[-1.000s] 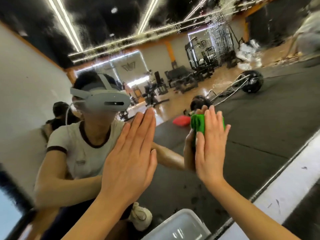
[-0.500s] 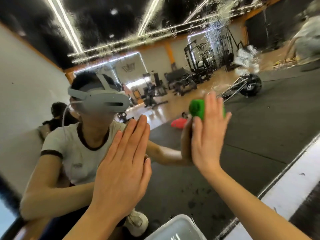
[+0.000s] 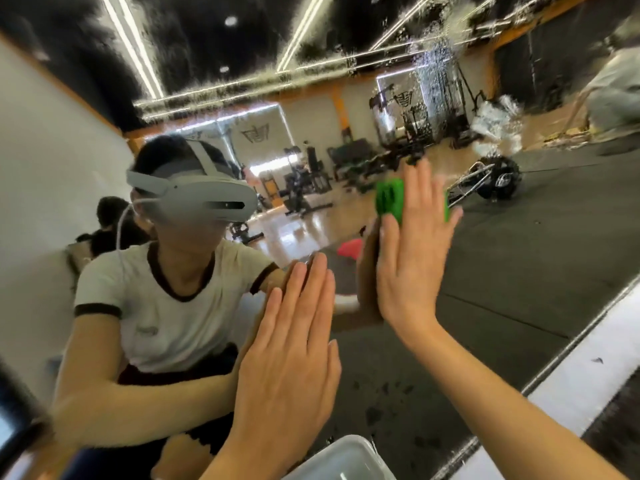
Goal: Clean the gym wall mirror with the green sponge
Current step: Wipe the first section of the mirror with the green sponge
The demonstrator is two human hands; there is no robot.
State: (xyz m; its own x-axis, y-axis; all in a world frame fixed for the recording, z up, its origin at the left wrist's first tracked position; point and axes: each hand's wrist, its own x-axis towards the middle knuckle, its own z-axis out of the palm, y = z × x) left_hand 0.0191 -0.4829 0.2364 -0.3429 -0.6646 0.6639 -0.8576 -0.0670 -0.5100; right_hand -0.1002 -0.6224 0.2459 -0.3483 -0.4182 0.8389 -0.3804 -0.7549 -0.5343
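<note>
Against the mirror (image 3: pixel 502 306), straight fingers (image 3: pixel 420 188) of the right hand (image 3: pixel 412 258) are laid flat over the sponge (image 3: pixel 391 199), which is pressed to the glass under the upper palm & fingers; nothing is curled round it, and green shows at both sides of the hand. The sponge sits right of centre, at approx. the height of the reflected headset (image 3: pixel 197 199). The left hand (image 3: pixel 291 348) is spread flat on the glass lower down & to the left, fingers straight and together, w/ nothing held. Both forearms are seen rising from the bottom edge. Wet streaks & droplets are seen across the top of the glass. A white tub (image 3: pixel 346 459) is cut off at the bottom edge, betw. the arms. A white sill (image 3: pixel 588 362) runs along the mirror's lower right border. Reflected gym gear is blurred.
</note>
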